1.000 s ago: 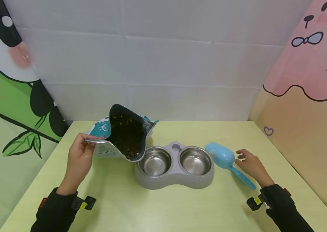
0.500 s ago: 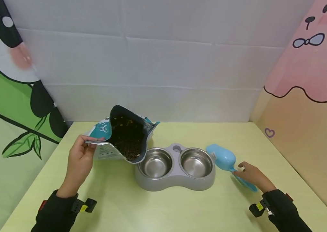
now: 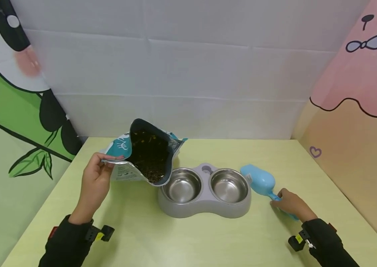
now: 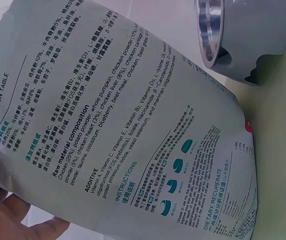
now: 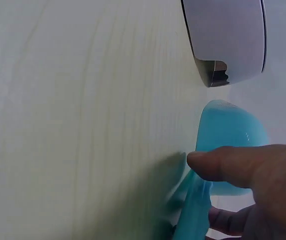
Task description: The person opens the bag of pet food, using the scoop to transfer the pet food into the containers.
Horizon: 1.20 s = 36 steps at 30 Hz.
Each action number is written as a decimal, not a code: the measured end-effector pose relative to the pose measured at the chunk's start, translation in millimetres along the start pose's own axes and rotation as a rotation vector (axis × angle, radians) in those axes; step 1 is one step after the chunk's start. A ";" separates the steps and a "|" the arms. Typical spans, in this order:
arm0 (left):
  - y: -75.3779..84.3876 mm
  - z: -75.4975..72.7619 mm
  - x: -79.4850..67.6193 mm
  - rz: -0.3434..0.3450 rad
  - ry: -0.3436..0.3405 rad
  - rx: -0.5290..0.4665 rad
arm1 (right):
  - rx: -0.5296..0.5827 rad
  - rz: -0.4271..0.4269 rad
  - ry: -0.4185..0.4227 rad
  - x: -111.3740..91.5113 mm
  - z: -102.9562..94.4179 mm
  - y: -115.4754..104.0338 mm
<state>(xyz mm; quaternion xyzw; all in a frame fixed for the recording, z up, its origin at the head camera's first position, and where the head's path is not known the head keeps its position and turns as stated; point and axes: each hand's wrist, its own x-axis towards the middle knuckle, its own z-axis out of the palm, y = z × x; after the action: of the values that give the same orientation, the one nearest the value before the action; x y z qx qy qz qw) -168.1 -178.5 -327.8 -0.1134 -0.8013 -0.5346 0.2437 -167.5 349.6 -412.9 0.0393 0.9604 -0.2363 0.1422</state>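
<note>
Right hand [image 3: 292, 203] at the blue scoop [image 3: 259, 180], right of the double bowl stand [image 3: 205, 208] on the pale table [image 3: 135, 233]. Scoop's long axis slants: rounded head far and left, beside the stand's right end; handle [image 5: 192, 217] running near and right, under the palm. So the head points away from that hand, toward the stand. Right-wrist view: thumb on one side of the handle, fingers on the other, a nearly closed pinch just behind the head. Scoop's rounded back faces up; opening apparently down. Whether it is fully on the table, cannot tell. Left hand [image 3: 95, 181], well apart on the left, pinches the near-left rim of the opened bag [image 3: 125, 172], thumb and fingers closed on the edge. Bag mouth tilts right and near, brown kibble [image 3: 146, 152] inside. Right hand by far the nearer to the scoop; stand lies between scoop and bag.
</note>
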 end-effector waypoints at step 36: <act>2.9 -1.7 -2.3 0.001 -0.004 -0.011 | -0.048 -0.086 0.149 -11.8 -6.9 7.7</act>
<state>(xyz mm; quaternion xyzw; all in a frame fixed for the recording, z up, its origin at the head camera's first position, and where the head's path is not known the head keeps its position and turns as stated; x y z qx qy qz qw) -164.4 -178.7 -326.1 -0.1162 -0.7988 -0.5385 0.2419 -156.8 359.5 -407.0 0.0120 0.9746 -0.2153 0.0609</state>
